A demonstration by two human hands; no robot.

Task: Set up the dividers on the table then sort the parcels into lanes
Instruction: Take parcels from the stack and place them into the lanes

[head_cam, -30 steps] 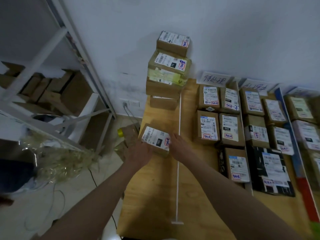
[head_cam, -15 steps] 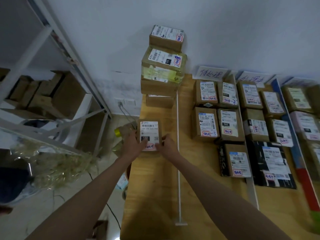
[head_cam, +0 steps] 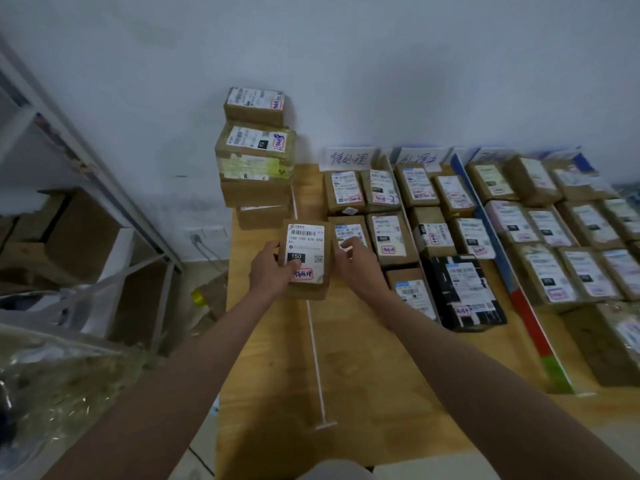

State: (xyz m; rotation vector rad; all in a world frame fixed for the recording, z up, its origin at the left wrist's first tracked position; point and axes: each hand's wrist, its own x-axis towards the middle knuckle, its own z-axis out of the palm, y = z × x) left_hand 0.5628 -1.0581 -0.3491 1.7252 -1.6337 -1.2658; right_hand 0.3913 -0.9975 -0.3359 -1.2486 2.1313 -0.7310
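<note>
Two hands are working over the far left part of the wooden table (head_cam: 363, 368). The left hand (head_cam: 270, 271) is gripping a small brown parcel (head_cam: 306, 259) by its left side, thumb lying across the white label, and the parcel is sitting over the thin white divider (head_cam: 317, 362) that is running from the far edge toward the near edge. The right hand (head_cam: 356, 268) is hovering just beside the parcel's right side, fingers loosely curled and holding nothing, partly covering a labelled box in the next lane. A stack of boxes (head_cam: 256, 168) is standing at the far left corner against the wall, just beyond the held parcel. Right of the white divider, rows of labelled parcels (head_cam: 388, 216) are lying flat in lanes, with handwritten paper signs (head_cam: 349, 158) leaning at the far edge. A blue, red and green divider (head_cam: 526, 306) is running along further right, with more parcels lying beyond it. Metal shelving (head_cam: 86, 209) is standing off the table's left edge.
</note>
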